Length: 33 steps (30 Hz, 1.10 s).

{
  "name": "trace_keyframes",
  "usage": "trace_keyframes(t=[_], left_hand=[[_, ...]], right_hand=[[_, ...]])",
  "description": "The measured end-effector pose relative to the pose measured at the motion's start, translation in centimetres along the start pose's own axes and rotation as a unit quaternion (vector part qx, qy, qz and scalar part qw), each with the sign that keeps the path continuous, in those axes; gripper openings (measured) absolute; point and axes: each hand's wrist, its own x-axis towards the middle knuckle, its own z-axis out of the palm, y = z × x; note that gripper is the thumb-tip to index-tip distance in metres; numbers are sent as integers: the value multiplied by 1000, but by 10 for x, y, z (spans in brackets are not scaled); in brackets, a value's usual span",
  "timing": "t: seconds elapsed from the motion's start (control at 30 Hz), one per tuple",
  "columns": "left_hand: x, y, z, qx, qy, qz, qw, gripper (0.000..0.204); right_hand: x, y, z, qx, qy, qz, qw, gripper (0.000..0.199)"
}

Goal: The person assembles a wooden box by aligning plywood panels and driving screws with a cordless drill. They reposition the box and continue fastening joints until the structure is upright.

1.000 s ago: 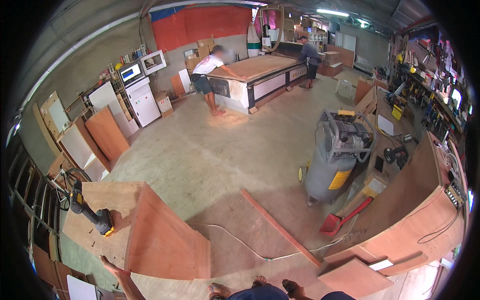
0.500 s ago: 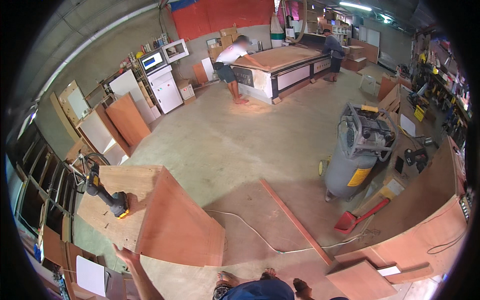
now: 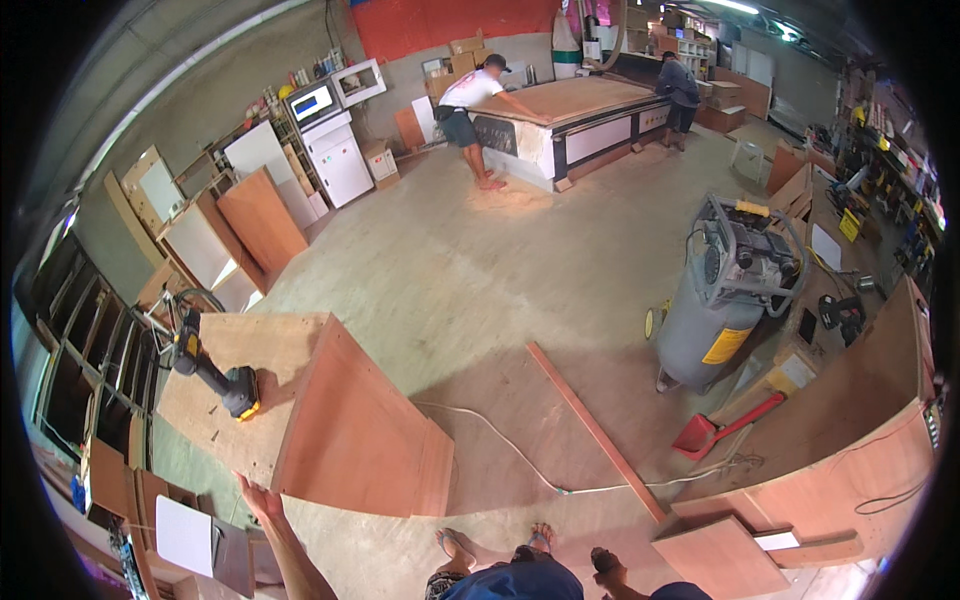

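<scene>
- The left hand (image 3: pixel 258 497) reaches up from the lower edge on a bare forearm, fingers spread flat, none curled about anything; its fingertips lie at the near edge of the plywood panel (image 3: pixel 245 385), touching it or just short of it — the bend of the lens makes that hard to settle.
- The plywood panel lies flat, low on the left, pale on top, with a reddish-brown board (image 3: pixel 352 430) leaning up against its right side, tilted.
- A cordless drill (image 3: pixel 215 370), dark with a yellow base, lies on the panel's far left part, well apart from the hand.
- The right hand is out of the picture; only the person's own sandalled feet (image 3: pixel 495 545) show at the bottom.
- A white cord (image 3: pixel 500 440) trails over the concrete floor (image 3: pixel 450 270) from the board toward a long wooden strip (image 3: pixel 595 430) lying aslant.
- Right of the strip sits a red dustpan (image 3: pixel 705 432), and behind it stands a grey air compressor (image 3: pixel 725 290), upright.
- More reddish boards (image 3: pixel 830 480) curve along the lower right.
- Far off, two other people bend over a big sheet on a cutting table (image 3: pixel 580 110); panels lean against the left wall (image 3: pixel 260 215).
</scene>
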Motion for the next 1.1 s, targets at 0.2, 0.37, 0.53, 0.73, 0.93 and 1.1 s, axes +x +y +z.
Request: trace_keyframes(t=[0.2, 0.37, 0.53, 0.73, 0.93, 1.1], left_hand=[[3, -7, -11, -37, -39, 9, 999, 61], [8, -9, -25, 7, 7, 45, 999, 59], [-1, -2, -23, 78, 41, -61, 994, 27], [-82, 5, -94, 311, -181, -146, 922, 48], [-334, -7, -381, 260, 228, -338, 875, 28], [-573, 64, -517, 307, 436, -567, 628, 25]], right_hand=[[-1, -18, -10, 22, -10, -31, 999, 86], [-17, -33, 3, -33, 81, -114, 990, 84], [-38, -33, 32, -63, 73, -172, 980, 75], [-112, -74, 69, -229, -42, -313, 921, 27], [-199, -165, 124, -217, -83, -235, 944, 27], [-224, -217, 180, -223, -113, -238, 938, 28]])
